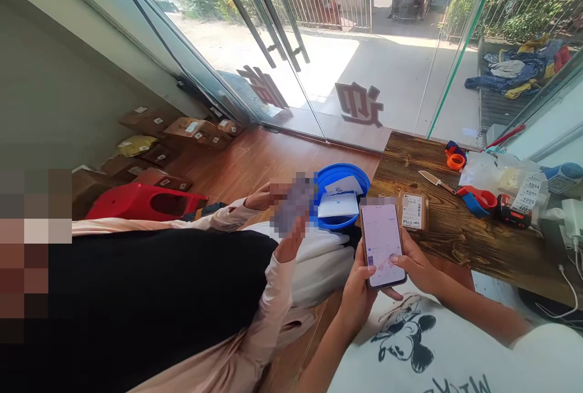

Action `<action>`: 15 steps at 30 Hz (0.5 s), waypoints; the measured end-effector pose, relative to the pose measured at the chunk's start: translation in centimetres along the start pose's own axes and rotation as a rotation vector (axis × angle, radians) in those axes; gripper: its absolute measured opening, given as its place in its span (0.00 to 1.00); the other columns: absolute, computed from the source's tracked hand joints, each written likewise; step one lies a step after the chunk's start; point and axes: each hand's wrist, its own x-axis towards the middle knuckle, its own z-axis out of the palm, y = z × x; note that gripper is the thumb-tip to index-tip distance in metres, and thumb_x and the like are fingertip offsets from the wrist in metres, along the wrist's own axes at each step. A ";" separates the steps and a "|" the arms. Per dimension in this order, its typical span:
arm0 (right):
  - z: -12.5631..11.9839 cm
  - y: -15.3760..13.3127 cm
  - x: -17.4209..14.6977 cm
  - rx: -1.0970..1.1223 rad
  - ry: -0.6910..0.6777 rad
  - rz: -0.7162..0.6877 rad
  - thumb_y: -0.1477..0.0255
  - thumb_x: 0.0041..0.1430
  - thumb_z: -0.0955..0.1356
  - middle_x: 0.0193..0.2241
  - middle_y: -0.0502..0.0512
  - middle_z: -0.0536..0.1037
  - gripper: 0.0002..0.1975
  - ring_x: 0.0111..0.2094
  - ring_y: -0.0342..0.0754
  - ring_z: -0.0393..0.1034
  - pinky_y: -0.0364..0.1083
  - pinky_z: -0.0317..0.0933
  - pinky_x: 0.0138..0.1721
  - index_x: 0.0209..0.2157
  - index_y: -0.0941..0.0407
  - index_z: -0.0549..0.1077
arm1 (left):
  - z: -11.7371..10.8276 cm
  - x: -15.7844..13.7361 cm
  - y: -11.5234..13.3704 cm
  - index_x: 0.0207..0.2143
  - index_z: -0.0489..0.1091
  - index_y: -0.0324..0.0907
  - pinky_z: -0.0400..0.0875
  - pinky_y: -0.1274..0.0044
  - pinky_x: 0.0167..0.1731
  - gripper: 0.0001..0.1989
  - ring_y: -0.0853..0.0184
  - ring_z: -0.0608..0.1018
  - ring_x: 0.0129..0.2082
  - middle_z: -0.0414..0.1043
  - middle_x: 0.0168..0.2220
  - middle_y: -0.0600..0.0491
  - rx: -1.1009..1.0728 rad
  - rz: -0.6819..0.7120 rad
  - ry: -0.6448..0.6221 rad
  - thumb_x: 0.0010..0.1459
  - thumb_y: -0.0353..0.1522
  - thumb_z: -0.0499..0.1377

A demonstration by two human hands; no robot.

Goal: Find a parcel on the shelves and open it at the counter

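Note:
A smartphone (383,236) with a lit, pale screen is held upright between my two hands. My left hand (357,290) is wrapped around its lower left side, thumb over the bottom of the screen. Along the right edge, my right hand (418,265) grips it, and that thumb also lies over the lower screen. The small text on the display is too fine to read. Just beyond the phone, a small cardboard parcel (423,214) with a white label lies on the wooden table (401,165).
To my left sits another person, whose hands (291,241) hold a blurred-out object. A blue bin (339,175) with white papers stands by the table. A knife (430,178), a tape roll (455,161) and a label printer (514,209) lie there. A red stool (132,201) and boxes (200,132) are left.

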 end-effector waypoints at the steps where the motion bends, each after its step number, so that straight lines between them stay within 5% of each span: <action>1: 0.1 -0.2 -0.1 -0.006 -0.009 -0.005 0.64 0.62 0.67 0.45 0.55 0.77 0.24 0.40 0.50 0.73 0.50 0.72 0.42 0.58 0.51 0.63 | 0.0 -0.2 0.1 0.71 0.54 0.55 0.84 0.73 0.26 0.45 0.53 0.81 0.47 0.73 0.56 0.47 0.006 -0.005 -0.007 0.52 0.34 0.64; 15: 0.6 -1.6 -0.4 -0.051 -0.036 -0.017 0.63 0.63 0.67 0.42 0.54 0.79 0.19 0.40 0.49 0.74 0.49 0.73 0.42 0.54 0.50 0.64 | 1.5 -1.3 1.3 0.71 0.56 0.58 0.85 0.68 0.30 0.45 0.50 0.80 0.49 0.73 0.58 0.48 0.023 -0.007 0.006 0.50 0.34 0.64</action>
